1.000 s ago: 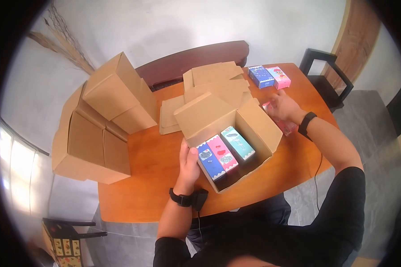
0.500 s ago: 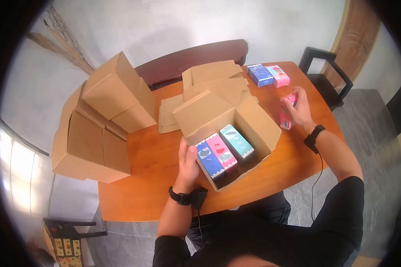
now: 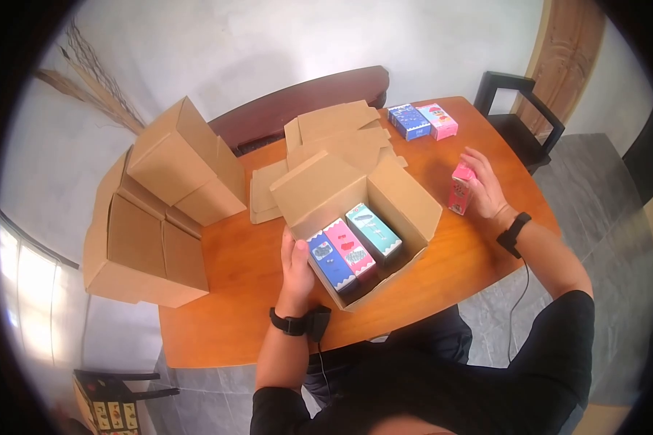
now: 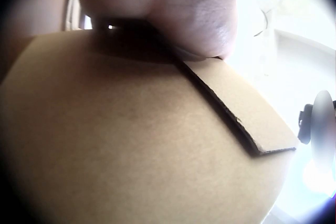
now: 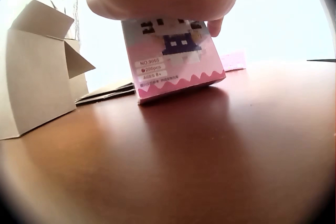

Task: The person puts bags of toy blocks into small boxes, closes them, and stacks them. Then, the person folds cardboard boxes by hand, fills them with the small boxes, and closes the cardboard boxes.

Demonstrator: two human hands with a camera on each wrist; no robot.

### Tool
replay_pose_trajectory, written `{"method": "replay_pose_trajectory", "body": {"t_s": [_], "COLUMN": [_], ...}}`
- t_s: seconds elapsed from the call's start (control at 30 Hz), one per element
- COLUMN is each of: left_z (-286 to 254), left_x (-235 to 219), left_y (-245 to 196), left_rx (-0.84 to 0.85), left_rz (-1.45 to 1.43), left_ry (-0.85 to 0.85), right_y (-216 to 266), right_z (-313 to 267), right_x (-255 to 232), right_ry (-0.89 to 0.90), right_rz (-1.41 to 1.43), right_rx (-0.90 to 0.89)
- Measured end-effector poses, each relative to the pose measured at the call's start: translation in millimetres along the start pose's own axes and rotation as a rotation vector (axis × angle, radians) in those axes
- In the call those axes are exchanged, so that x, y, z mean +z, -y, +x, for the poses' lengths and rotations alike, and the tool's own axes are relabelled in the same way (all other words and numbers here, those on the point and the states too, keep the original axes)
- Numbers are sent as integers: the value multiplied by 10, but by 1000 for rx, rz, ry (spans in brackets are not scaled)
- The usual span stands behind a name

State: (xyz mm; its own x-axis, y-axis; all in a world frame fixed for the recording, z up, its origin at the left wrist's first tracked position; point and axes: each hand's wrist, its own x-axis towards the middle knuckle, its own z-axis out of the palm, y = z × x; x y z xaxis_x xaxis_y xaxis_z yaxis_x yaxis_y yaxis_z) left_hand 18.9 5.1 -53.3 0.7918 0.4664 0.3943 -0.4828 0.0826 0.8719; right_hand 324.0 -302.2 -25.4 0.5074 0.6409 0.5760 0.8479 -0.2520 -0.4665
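Observation:
An open cardboard box holds a blue small box, a pink small box and a teal one. My left hand grips its left side near the rim. In the left wrist view the hand lies against the cardboard by a flap edge. To the right of the carton, my right hand holds a pink toy box by its upper part. The right wrist view shows that toy box tilted, its lower edge close over the table, with a pixel figure printed on it.
A blue box and a pink box stand side by side at the table's far right. Flattened cardboard lies behind the open carton. Large cartons stand on the left. A black chair is beyond the right edge.
My right hand has taken hold of the pink toy box and turned it upright on the right. The left hand stays at the carton. The head view has shifted slightly.

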Motion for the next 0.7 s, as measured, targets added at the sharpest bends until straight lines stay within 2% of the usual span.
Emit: {"method": "replay_pose_trajectory", "body": {"t_s": [0.07,0.1,0.17,0.27,0.4,0.57,0.7], "left_z": [3,1,4,11,23,22,28], "left_x": [36,50,43,59,82,96,102], "left_y": [-55,-74,-76,-65,-77,-94,-110], "left_rx": [-10,-22,-24,-24,-24,-40,-44], "left_rz": [-11,-24,-27,11,37,40,43], "left_ry": [4,6,16,15,9,7,2], "right_y": [-3,3,44,64,106,186,74], "right_z": [67,93,143,151,131,82,48], "right_x": [-126,-197,-340,-446,-530,-575,-573], "right_ry": [97,95,287,350,329,419,402], "right_rz": [47,48,-232,-295,-262,-126,-111], "right_rx": [-127,-126,-224,-218,-238,-107,-159]}}
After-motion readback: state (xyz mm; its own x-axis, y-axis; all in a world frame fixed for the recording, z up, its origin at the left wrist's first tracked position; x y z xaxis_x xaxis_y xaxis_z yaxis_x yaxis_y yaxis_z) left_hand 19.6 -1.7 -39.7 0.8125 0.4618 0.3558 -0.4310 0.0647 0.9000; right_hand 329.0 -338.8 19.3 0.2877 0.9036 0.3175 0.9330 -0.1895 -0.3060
